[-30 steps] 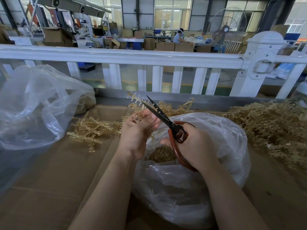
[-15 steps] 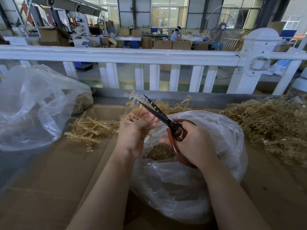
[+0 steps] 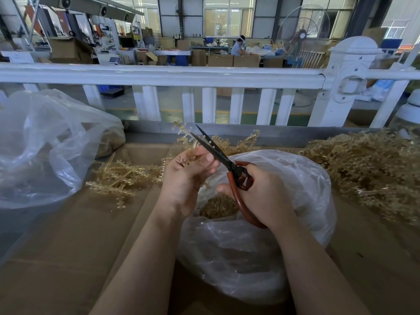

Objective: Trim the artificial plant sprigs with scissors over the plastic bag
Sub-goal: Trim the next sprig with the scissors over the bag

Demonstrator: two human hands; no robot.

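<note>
My left hand (image 3: 186,178) pinches a tan plastic sprig (image 3: 185,138) that sticks up past my fingers. My right hand (image 3: 266,196) grips the red-handled scissors (image 3: 227,161), whose dark blades point up and left against the sprig and look nearly closed. Both hands are above the open mouth of a clear plastic bag (image 3: 284,223). A small heap of tan clippings (image 3: 218,206) lies inside the bag, just below my hands.
Loose sprigs (image 3: 120,176) lie on the cardboard-covered table (image 3: 68,246) to the left. A big heap of sprigs (image 3: 368,169) fills the right side. Another clear bag (image 3: 41,151) bulges at far left. A white railing (image 3: 181,76) runs behind the table.
My hands hold nearly the same pose over the bag. The scissor blades stay against the sprig above my left fingers, and the view has shifted slightly.
</note>
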